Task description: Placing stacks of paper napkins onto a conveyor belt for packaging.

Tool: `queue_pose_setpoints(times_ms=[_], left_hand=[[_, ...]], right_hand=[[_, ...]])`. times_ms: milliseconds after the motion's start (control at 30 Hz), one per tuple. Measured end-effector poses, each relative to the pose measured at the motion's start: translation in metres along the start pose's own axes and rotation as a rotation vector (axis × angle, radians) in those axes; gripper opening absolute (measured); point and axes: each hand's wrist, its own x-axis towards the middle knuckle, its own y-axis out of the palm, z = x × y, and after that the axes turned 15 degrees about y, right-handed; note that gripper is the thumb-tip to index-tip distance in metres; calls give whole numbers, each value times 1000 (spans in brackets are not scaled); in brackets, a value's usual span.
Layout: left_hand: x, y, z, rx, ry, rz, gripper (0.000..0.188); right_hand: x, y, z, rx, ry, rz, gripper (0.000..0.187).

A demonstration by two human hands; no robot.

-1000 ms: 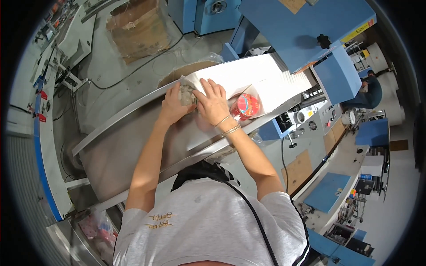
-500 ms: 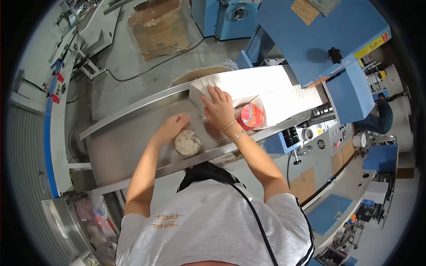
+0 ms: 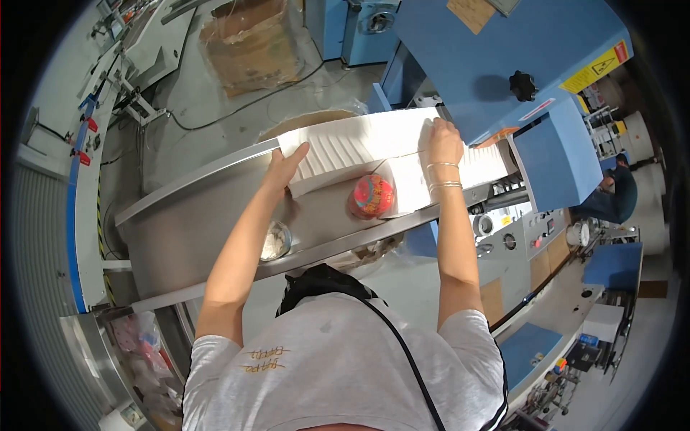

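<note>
The blue machine housing [image 3: 503, 65] is overhanging the steel trough table [image 3: 180, 230]. The white ribbed stack [image 3: 359, 147] is lying along the trough's far side. Left hand [image 3: 286, 167] and right hand [image 3: 443, 142], fingers spread, are pressing its ends, not clasping. A red-orange round packet [image 3: 371, 195] and a pale bagged wad [image 3: 273, 241] are lying nearer.

Bright, even overhead light; sharp centre, heavy fisheye bending, black rim.

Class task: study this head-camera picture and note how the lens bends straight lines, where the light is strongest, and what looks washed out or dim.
Head view: fisheye bends the metal table edge into an arc; black vignette rings the rim; the white ribbed stack between the left hand and right hand is brightest, its ridges partly washed out; soft glare streaks the steel; the far-right floor area is dimmer and small.
</note>
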Motion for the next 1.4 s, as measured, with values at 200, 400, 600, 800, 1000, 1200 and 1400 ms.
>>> queue_pose_setpoints(times_ms=[200, 400, 600, 800, 1000, 1200, 1400], left_hand=[[5, 1, 17, -74, 82, -42, 84], [0, 1, 11, -86, 111, -32, 81], [-1, 2, 8, -60, 78, -46, 82], [-3, 2, 3, -66, 54, -46, 80], [-3, 2, 4, -86, 47, -53, 78], [1, -2, 12, -79, 47, -39, 80], [-3, -2, 7, -83, 22, -35, 82]], right_hand=[[15, 23, -4, 7, 255, 111, 19], [14, 20, 11, -55, 287, 140, 23], [18, 24, 12, -145, 324, 135, 27], [20, 23, 14, -185, 340, 152, 27], [17, 20, 17, -117, 316, 118, 23], [25, 30, 13, -227, 321, 129, 17], [26, 34, 8, -292, 299, 125, 17]])
